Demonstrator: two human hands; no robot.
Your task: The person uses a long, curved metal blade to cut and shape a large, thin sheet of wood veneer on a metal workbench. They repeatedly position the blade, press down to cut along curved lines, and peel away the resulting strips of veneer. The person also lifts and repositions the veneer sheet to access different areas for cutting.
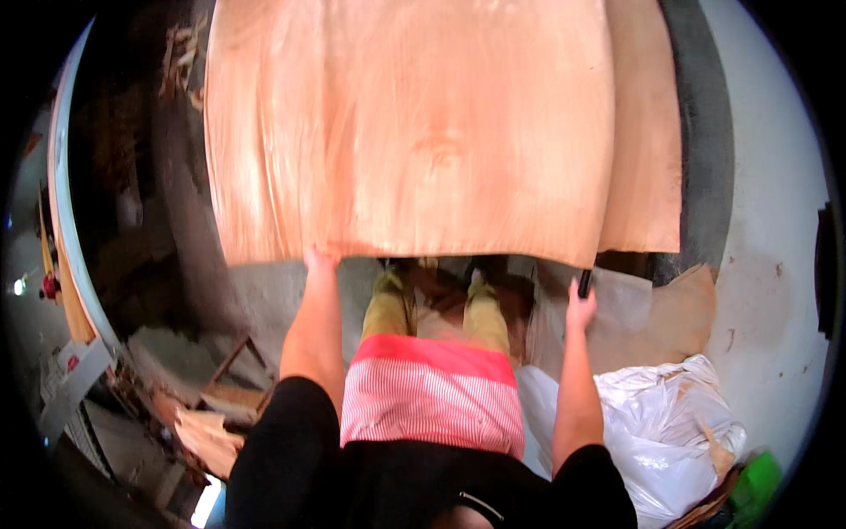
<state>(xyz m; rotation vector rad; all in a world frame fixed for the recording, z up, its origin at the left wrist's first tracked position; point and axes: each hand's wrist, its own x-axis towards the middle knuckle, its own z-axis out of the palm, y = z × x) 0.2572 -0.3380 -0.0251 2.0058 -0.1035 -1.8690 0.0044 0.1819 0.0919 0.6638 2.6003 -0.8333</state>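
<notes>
The person's left hand, at 9 o'clock, grasps the near edge of a broad, tan, thin sheet, its fingertips partly hidden by the edge. The right hand, just past 3 o'clock, is closed around a short black object beside the sheet's near right corner; whether it also touches the sheet cannot be told. The sheet spreads toward 12 o'clock, rippled on its left side, with a second sheet jutting from under it toward 1 and 2 o'clock. The step in hand appears to be handling the upper sheet by its near edge; a next move would call for keeping that edge level and the corner clear of the black object. Farther out lie a white plastic bag at 4 o'clock and wood scraps at 8 o'clock.
</notes>
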